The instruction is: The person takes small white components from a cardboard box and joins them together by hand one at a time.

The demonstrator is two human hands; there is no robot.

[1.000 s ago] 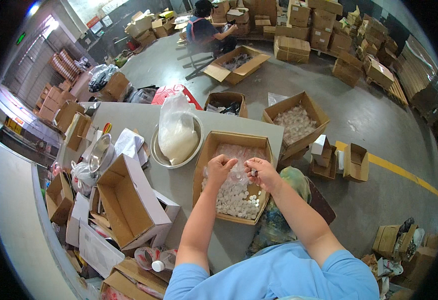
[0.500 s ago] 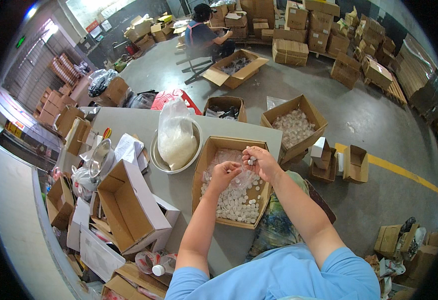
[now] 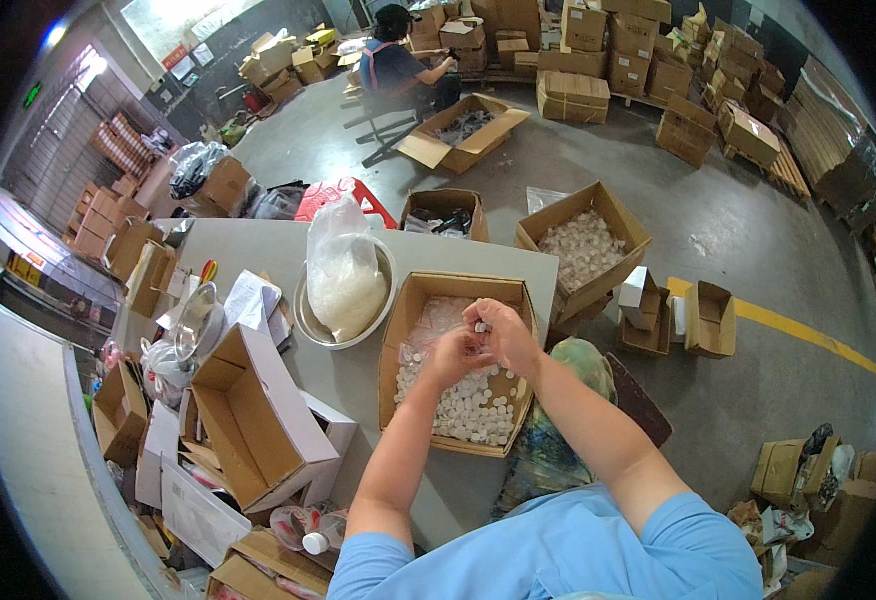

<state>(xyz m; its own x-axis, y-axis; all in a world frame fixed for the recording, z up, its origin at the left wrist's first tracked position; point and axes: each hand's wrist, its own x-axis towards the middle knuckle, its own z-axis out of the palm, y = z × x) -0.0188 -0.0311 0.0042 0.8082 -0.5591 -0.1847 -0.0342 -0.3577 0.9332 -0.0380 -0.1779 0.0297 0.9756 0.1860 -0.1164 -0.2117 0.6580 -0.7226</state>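
My two hands meet above a shallow cardboard box [image 3: 390, 390] on the table. My right hand [image 3: 510, 338] is curled, with small white round caps [image 3: 481, 327] held at its fingertips. Close against it, my left hand [image 3: 455, 360] is closed on a clear plastic bag, which my fingers mostly hide. Below the hands, many loose white caps [image 3: 473, 412] are spread over the near part of the box. Flat clear bags [image 3: 440, 318] lie in its far part.
Left of the box, a metal basin [image 3: 388, 290] holds a bag of white granules [image 3: 343, 295]. Open white cartons [image 3: 258, 420] crowd the table's left side. Beyond the right corner stands a carton of small clear pieces [image 3: 583, 250]. A person [image 3: 398, 70] sits farther off.
My hands have come together; the left moved right toward the right hand, which shifted slightly left. The clear bag, visible between them before, is now mostly covered.
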